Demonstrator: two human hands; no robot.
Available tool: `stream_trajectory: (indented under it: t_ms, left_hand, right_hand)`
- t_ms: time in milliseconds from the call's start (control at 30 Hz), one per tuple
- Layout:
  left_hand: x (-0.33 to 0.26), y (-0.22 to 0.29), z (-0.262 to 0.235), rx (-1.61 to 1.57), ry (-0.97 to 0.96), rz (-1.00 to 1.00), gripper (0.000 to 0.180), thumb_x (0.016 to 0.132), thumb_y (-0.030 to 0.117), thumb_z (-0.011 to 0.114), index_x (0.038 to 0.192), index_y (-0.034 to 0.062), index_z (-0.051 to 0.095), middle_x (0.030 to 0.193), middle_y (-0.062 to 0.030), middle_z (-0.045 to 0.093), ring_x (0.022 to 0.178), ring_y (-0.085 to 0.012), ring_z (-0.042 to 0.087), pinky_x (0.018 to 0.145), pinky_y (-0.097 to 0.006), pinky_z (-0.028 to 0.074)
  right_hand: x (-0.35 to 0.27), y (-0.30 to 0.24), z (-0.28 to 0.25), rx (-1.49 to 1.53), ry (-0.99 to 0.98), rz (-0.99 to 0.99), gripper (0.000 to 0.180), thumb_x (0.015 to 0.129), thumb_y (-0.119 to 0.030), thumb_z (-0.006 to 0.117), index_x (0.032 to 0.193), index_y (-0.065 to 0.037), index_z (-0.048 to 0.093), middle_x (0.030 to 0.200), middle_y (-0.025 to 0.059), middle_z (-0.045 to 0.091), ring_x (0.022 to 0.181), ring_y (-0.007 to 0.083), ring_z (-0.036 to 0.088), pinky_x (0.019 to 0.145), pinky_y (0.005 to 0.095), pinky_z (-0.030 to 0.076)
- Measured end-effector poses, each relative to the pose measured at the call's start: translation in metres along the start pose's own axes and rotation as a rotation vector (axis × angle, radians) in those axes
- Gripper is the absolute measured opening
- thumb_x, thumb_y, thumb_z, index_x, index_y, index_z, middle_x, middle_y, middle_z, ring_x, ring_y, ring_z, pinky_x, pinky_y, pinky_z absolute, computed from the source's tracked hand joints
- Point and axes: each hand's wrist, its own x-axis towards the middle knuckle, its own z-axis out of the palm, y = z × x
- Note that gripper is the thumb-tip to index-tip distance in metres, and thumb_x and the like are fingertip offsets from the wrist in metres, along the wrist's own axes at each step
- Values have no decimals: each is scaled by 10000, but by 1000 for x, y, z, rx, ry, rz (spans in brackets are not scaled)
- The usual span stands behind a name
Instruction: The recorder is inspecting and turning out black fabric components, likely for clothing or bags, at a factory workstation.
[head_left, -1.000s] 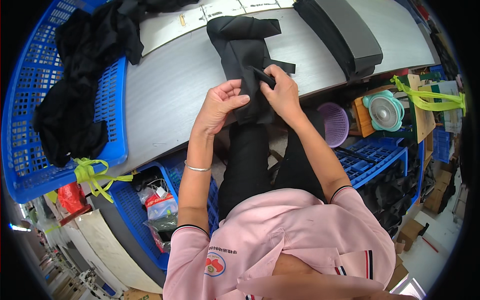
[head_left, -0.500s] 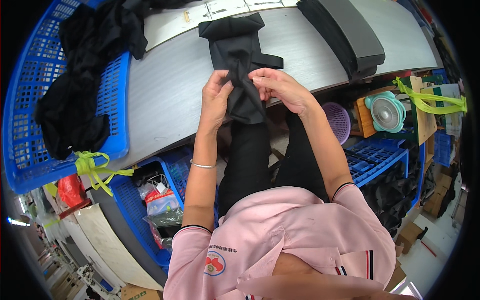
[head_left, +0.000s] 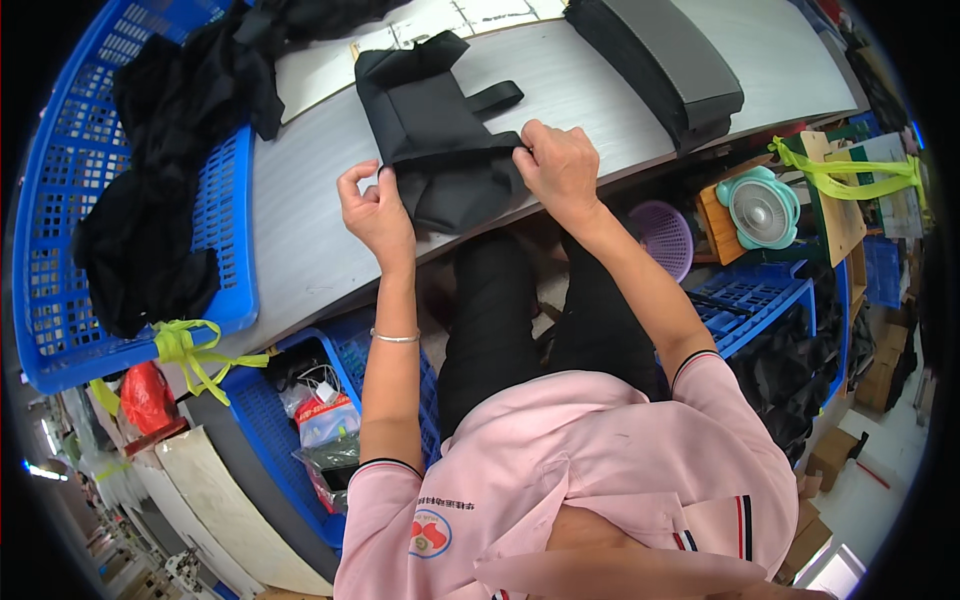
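A black fabric piece (head_left: 430, 120), like a sewn pouch with a strap loop (head_left: 496, 96) on its right side, lies on the grey table. A straight fold or edge crosses it between my hands, and its lower part reaches the table's near edge. At the left end of this fold, my left hand (head_left: 380, 215) pinches the cloth between thumb and fingers. My right hand (head_left: 562, 172) grips the right end, its fingers curled closed. The cloth is spread wide between both hands.
A blue basket (head_left: 245, 270) heaped with black fabric (head_left: 150, 190) stands at the left. A stack of black and grey panels (head_left: 665, 60) lies at the table's far right. Below the table's right side are a purple basket (head_left: 664, 238), a small teal fan (head_left: 762, 208) and a blue crate (head_left: 750, 315).
My hands have moved apart, the right one upward and the left one leftward. The cloth, bunched between them before, is now spread out, and its far end has shifted left.
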Motion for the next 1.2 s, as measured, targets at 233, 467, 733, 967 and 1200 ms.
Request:
stream_trajectory:
  t_ms: [233,467,733,967,1200]
  left_hand:
    - [-21,26,-11,-13,-404,-63,555,821,12,802,1276,7,484,1011,-54,562,667,-64,534,606,-195,454]
    - [-25,25,-1,113,-364,-60,429,818,-79,706,1205,39,564,848,11,522,594,-26,509,551,-183,422]
    - [-22,27,-9,-94,-149,-155,345,875,-91,617,1195,14,540,952,-20,538,556,-50,528,478,-196,412]
    - [-61,42,-6,-169,-77,-119,382,927,39,671,1277,-5,522,1047,-59,582,615,-47,516,510,-180,408]
    - [-118,50,-9,-279,-346,-206,285,988,107,634,1246,-9,592,1064,-88,659,682,-60,567,568,-196,450]
  right_hand:
    - [4,6,-10,27,20,123,183,789,-111,734,875,-109,573,637,50,629,578,277,602,632,374,445]
    - [7,7,-15,52,-85,-219,230,785,-96,751,977,-131,630,660,64,623,624,270,609,648,387,474]
    - [55,106,-77,-449,201,-42,455,805,-307,811,1170,-101,636,1072,56,649,1011,292,619,832,400,484]
    - [82,164,-109,-454,-75,183,302,910,-344,703,1107,-124,766,1074,82,688,997,307,656,841,430,519]
    - [18,82,-116,-534,1,22,253,928,-195,682,1161,-96,691,1075,117,700,947,311,677,780,396,560]
